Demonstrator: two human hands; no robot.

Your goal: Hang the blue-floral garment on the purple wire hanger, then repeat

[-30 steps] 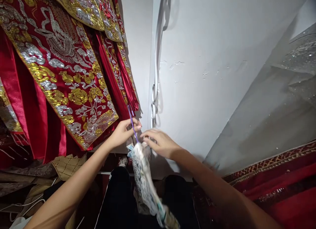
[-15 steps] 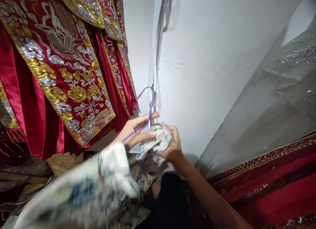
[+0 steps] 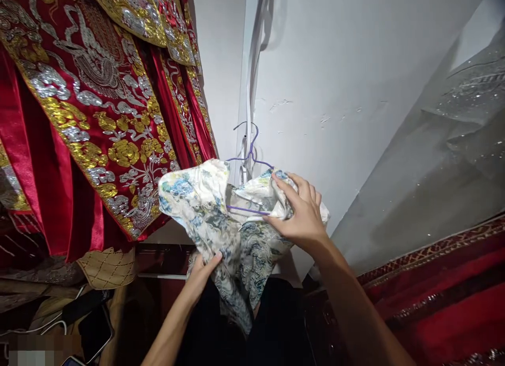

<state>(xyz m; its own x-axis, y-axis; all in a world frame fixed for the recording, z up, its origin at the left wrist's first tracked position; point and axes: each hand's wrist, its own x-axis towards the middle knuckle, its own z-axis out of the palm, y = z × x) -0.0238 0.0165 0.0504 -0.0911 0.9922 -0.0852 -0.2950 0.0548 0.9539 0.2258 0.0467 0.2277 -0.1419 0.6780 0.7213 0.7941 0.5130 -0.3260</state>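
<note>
Garment (image 3: 221,219) with blue flower print on purple hanger (image 3: 249,151), centre of frame.
Right hand (image 3: 302,214) fingers pinch its upper cloth; left hand (image 3: 203,274) fingers closed on the lower part.

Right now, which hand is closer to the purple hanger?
Right. The right hand grips the printed garment at the purple hanger's lower bar; the left hand holds cloth lower down.

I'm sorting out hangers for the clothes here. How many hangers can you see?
1. A purple wire hanger is inside the floral garment, which the right hand grips at the top and the left hand lower down. Others may be hidden above the red robes.
</note>
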